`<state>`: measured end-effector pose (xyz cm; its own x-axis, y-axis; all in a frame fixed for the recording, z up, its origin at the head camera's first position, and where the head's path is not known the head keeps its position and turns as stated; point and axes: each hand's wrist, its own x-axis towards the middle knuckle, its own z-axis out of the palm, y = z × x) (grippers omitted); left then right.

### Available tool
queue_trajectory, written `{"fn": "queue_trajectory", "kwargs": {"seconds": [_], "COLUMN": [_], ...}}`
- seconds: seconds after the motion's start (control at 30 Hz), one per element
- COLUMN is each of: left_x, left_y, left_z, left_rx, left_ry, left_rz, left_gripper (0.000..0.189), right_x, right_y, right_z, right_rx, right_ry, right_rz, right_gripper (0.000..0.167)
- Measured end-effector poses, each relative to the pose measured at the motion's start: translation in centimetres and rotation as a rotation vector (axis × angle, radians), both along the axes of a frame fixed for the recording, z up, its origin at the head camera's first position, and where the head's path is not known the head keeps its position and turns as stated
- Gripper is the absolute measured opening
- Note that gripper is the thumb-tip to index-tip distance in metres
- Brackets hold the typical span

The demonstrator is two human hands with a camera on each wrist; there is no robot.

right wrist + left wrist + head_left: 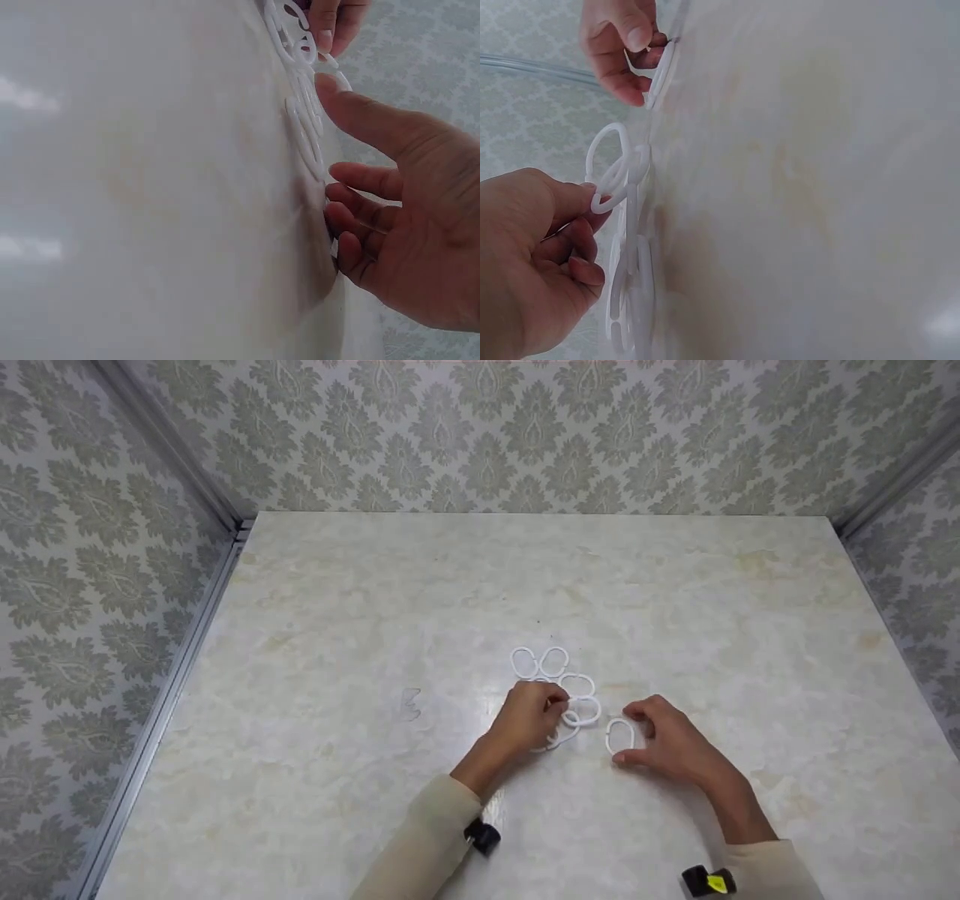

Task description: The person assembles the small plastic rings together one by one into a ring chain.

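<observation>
Head view puts a lone white oval ring [608, 739] on the counter [315, 660], between the thumb and fingers of the person's right hand [675, 742]; these stand wide about its ends, and whether they grip it cannot be told. Just to its left, the left hand [525, 720] pinches a ring of an overlapping cluster [538, 664]. The marbled pale surface is walled by leaf-patterned wallpaper [442, 427]. The lone ring lies flat, its long axis running roughly from near to far.
</observation>
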<state>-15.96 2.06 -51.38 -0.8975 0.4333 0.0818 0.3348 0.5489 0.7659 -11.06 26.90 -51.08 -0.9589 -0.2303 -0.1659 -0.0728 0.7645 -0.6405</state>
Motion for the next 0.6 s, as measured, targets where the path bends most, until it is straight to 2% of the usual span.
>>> {"fn": "queue_trajectory", "kwargs": {"seconds": [0.1, 0.23, 0.43, 0.6], "left_x": [-0.01, 0.0, 0.05, 0.08], "left_y": [0.02, 0.0, 0.01, 0.02], "left_z": [0.01, -0.02, -0.04, -0.06], "left_rx": [-0.005, -0.002, -0.007, -0.009], "left_ry": [0.002, -0.001, -0.003, -0.003], "left_rz": [0.002, 0.004, 0.007, 0.011], "left_gripper": [0.014, 0.014, 0.014, 0.015], "right_x": [0.18, 0.14, 0.19, 0.29], "right_y": [-0.36, -0.63, -0.53, -0.42], "right_z": [-0.26, -0.63, -0.62, -0.27], "right_rx": [0.049, 0.087, 0.072, 0.026], "right_ry": [0.017, 0.028, 0.036, 0.008], "right_rz": [0.016, 0.009, 0.021, 0.018], "right_gripper": [0.067, 0.058, 0.054, 0.054]}}
